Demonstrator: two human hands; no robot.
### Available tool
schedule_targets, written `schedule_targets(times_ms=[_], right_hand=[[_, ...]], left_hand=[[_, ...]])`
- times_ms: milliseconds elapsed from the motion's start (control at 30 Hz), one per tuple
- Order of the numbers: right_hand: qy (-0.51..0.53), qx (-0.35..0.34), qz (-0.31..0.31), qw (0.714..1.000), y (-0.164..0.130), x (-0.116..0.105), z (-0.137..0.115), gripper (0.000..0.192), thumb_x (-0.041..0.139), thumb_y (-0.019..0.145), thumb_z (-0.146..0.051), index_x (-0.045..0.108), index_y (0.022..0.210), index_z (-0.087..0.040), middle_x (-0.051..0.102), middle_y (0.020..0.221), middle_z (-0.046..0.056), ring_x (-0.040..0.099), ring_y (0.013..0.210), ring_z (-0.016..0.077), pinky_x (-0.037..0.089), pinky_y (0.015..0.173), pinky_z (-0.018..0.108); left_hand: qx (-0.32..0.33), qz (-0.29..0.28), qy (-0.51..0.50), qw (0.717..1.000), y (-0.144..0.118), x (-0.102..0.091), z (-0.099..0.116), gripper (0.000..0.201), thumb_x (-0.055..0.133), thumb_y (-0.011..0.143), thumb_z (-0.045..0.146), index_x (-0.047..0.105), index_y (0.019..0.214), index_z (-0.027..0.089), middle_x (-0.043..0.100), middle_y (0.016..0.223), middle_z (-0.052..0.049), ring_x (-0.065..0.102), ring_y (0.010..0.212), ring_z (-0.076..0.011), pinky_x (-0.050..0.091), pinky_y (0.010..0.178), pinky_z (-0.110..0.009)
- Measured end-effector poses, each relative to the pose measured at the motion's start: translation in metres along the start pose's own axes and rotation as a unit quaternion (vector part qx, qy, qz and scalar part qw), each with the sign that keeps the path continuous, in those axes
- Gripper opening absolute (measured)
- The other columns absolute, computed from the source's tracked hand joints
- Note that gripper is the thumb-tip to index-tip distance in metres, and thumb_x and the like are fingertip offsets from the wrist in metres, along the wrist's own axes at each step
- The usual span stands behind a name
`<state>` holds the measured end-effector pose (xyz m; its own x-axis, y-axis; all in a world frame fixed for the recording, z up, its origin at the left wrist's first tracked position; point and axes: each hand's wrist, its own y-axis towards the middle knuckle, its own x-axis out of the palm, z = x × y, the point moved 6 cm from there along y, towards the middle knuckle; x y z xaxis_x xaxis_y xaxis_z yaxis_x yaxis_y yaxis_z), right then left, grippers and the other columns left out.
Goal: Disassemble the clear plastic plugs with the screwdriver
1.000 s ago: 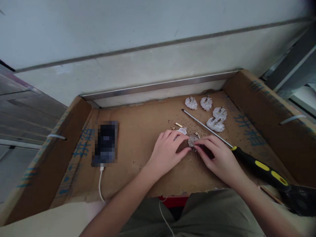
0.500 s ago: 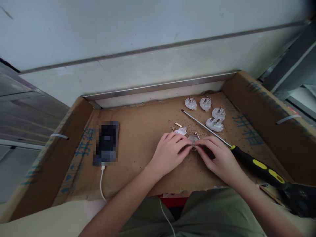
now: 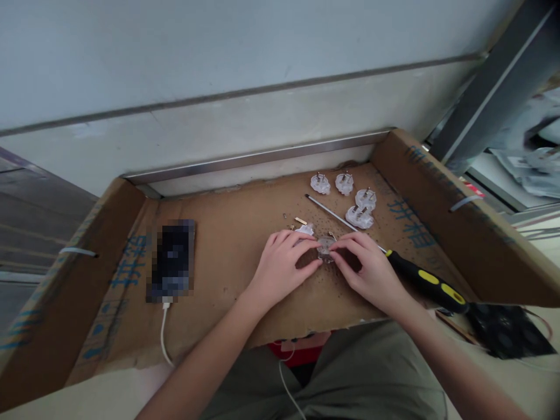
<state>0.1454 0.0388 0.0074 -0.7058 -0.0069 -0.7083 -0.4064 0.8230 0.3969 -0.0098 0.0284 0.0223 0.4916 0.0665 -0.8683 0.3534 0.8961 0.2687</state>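
Both hands meet over a small clear plastic plug part [image 3: 325,246] on the cardboard sheet [image 3: 236,233]. My left hand [image 3: 282,267] pinches it from the left with thumb and fingers. My right hand [image 3: 368,269] pinches it from the right. Another clear plug piece [image 3: 305,229] lies just beyond my left fingers. Small brass pins and screws [image 3: 300,221] are scattered beside it.
Several clear plugs [image 3: 345,192] sit at the back right. A long screwdriver with a black and yellow handle [image 3: 426,281] lies diagonally right of my right hand. A phone [image 3: 171,260] on a white cable lies at the left. The cardboard's raised flaps [image 3: 437,198] border both sides.
The camera has swung to the right, so everything sits further left in view. Both hands stay pinched on the clear plug part in the same spot on the cardboard.
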Motion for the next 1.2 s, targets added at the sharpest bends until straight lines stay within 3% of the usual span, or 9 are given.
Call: schedule_targets(times_ms=[500, 900, 1067, 1200], right_hand=[[-0.060, -0.014, -0.003, 0.998, 0.001, 0.002, -0.003, 0.012, 0.051, 0.089, -0.023, 0.060, 0.094, -0.018, 0.057, 0.097, 0.004, 0.054, 0.092, 0.0149, 0.043, 0.083, 0.031], [-0.121, -0.014, -0.020, 0.992, 0.002, 0.001, -0.002, 0.014, 0.055, 0.088, -0.030, 0.064, 0.096, -0.023, 0.058, 0.101, 0.001, 0.054, 0.095, 0.0146, 0.042, 0.081, 0.031], [-0.246, -0.025, 0.011, 0.969, -0.015, -0.033, -0.013, 0.031, 0.050, 0.090, -0.039, 0.057, 0.117, -0.025, 0.056, 0.116, 0.002, 0.053, 0.106, 0.0202, 0.040, 0.086, 0.037], [-0.343, 0.043, 0.004, 0.938, -0.062, -0.067, 0.014, 0.046, 0.034, 0.092, -0.049, 0.051, 0.126, -0.023, 0.055, 0.121, 0.008, 0.054, 0.107, 0.0305, 0.040, 0.083, 0.049]], left_hand=[[0.001, -0.012, -0.009, 1.000, 0.003, 0.006, 0.002, 0.018, 0.058, 0.085, 0.036, 0.064, 0.099, 0.026, 0.065, 0.113, 0.000, 0.053, 0.107, -0.0190, 0.038, 0.092, -0.037], [0.009, 0.011, -0.007, 1.000, 0.008, 0.009, 0.009, 0.012, 0.054, 0.088, 0.029, 0.065, 0.090, 0.025, 0.071, 0.099, 0.002, 0.056, 0.098, -0.0177, 0.038, 0.087, -0.036], [0.000, 0.007, -0.016, 1.000, 0.010, 0.010, 0.008, 0.010, 0.055, 0.086, 0.028, 0.065, 0.089, 0.024, 0.071, 0.097, 0.002, 0.056, 0.096, -0.0181, 0.039, 0.085, -0.035], [-0.001, 0.010, -0.031, 0.999, 0.010, 0.010, 0.007, 0.011, 0.054, 0.087, 0.029, 0.065, 0.087, 0.024, 0.071, 0.095, 0.002, 0.056, 0.095, -0.0180, 0.040, 0.084, -0.035]])
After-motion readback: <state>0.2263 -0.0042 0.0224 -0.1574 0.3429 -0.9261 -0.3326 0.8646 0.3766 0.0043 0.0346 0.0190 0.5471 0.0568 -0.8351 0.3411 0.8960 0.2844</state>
